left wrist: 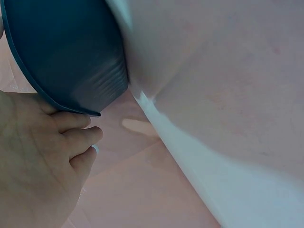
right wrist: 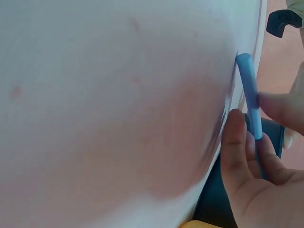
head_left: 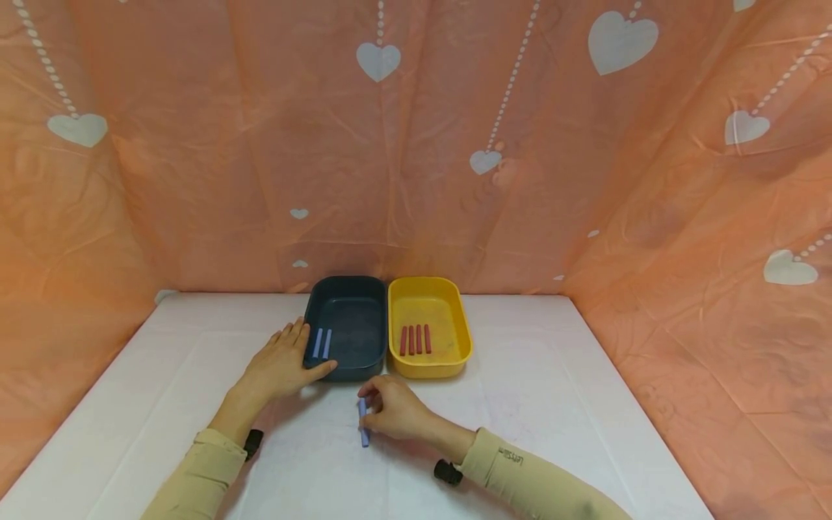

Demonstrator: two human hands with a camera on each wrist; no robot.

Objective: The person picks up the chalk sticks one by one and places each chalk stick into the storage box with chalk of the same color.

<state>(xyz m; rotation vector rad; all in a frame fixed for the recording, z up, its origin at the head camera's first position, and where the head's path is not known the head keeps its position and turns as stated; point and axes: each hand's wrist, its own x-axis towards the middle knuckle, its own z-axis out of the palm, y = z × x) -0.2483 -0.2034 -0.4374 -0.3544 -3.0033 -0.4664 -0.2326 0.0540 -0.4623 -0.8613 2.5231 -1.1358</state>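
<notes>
In the head view, my right hand [head_left: 398, 408] pinches a light blue chalk stick [head_left: 363, 422] between thumb and fingers, over the white table in front of the trays. The right wrist view shows the chalk [right wrist: 250, 95] tilted, its one end free. My left hand [head_left: 279, 365] rests against the left side of a dark blue tray [head_left: 354, 368], fingers extended along the wall and thumb over the front rim. Inside that tray, two blue chalk sticks [head_left: 327, 344] lie side by side at the left. The left wrist view shows the fingers [left wrist: 78, 137] outside the tray wall.
A yellow tray [head_left: 463, 339] stands right beside the dark blue one, with several dark red chalk sticks [head_left: 412, 340] in a row. Both stand at the back of the white table [head_left: 533, 404]. Orange curtains [head_left: 429, 217] with white hearts enclose the back and sides.
</notes>
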